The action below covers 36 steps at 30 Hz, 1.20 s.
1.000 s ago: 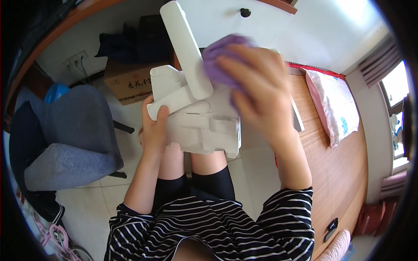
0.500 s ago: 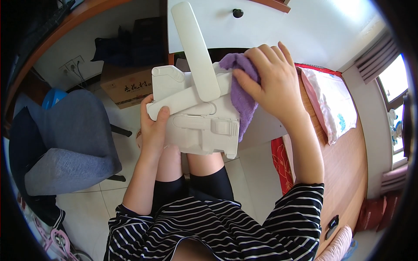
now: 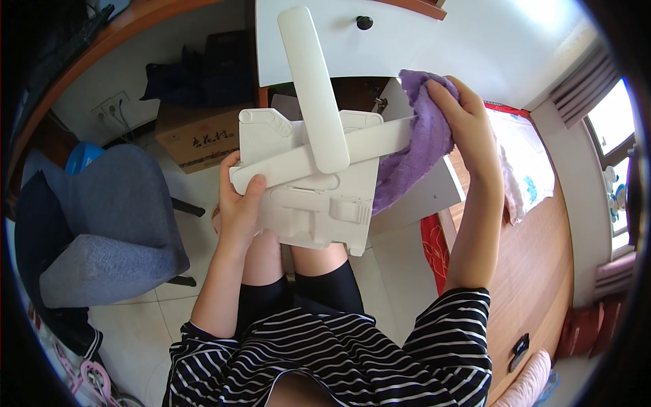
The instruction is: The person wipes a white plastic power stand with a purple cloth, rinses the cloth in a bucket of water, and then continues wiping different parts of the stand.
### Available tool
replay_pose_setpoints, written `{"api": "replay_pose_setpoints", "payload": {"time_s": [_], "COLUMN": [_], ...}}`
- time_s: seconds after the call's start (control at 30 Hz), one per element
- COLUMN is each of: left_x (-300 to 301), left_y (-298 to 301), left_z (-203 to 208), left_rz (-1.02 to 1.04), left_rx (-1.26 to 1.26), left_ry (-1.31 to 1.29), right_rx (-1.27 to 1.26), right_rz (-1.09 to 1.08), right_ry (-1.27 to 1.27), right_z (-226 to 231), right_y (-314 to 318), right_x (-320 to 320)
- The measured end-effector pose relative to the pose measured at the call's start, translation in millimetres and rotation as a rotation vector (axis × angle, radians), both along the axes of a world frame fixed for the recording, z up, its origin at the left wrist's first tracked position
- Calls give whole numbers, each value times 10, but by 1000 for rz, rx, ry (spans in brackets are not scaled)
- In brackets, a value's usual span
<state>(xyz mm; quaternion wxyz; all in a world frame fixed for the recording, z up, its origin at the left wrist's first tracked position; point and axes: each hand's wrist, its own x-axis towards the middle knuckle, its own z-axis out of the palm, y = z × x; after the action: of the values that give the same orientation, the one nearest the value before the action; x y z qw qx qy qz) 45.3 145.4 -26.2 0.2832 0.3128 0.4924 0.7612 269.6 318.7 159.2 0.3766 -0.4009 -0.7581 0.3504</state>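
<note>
A: Chair (image 3: 102, 230) first, far left: grey, padded, standing on the pale tiled floor (image 3: 135, 319), well apart from the hands. Behind it a cardboard box (image 3: 193, 139) sits against the wall.

B: And the left hand (image 3: 239, 207)?

A: It grips the left edge of the white plastic device (image 3: 308, 203), thumb pressed on the front, the other fingers wrapped behind and out of sight. So it is closed on that device, holding it up above the person's knees.

B: What does the device look like?

A: A flat, boxy white body with two long flat arms (image 3: 315, 88) crossing in front of it. One points up, slightly tilted left; the other runs slantwise from beside the left thumb up toward the right.

B: Where does that slanted arm end?

A: Inside a purple cloth (image 3: 413, 149). The cloth covers its right tip and hangs down just beside the device's right edge.

B: The right hand (image 3: 468, 129)?

A: It lies over the cloth from the right, fingers curled around it, clutching the cloth against the arm's tip. So the device lies between the two hands, the left at its lower left edge, the right at its upper right.

B: Further right?

A: A wooden table (image 3: 536, 271) with a pale patterned cloth (image 3: 525, 176) lying on it, near the right forearm.
</note>
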Motion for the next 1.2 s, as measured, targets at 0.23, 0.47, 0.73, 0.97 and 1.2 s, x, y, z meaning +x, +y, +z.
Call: {"api": "replay_pose_setpoints", "payload": {"time_s": [0.23, 0.47, 0.73, 0.97, 1.2], "left_x": [-115, -49, -74, -78, -74], "left_y": [-60, -67, -95, -66, -84], "left_z": [-159, -127, -160, -155, -193], "left_rz": [72, 41, 78, 69, 72], "left_rx": [-66, -56, -40, -34, -5], "left_ry": [-30, 45, 1, -44, -72], "right_rx": [31, 1043, 1163, 1088, 29], "right_rz": [-82, 135, 186, 38, 180], "right_ry": [438, -170, -403, -579, -294], "right_z": [-71, 60, -249, -96, 133], "right_y": [77, -584, -504, -329, -130], "right_x": [408, -108, -474, -519, -375]}}
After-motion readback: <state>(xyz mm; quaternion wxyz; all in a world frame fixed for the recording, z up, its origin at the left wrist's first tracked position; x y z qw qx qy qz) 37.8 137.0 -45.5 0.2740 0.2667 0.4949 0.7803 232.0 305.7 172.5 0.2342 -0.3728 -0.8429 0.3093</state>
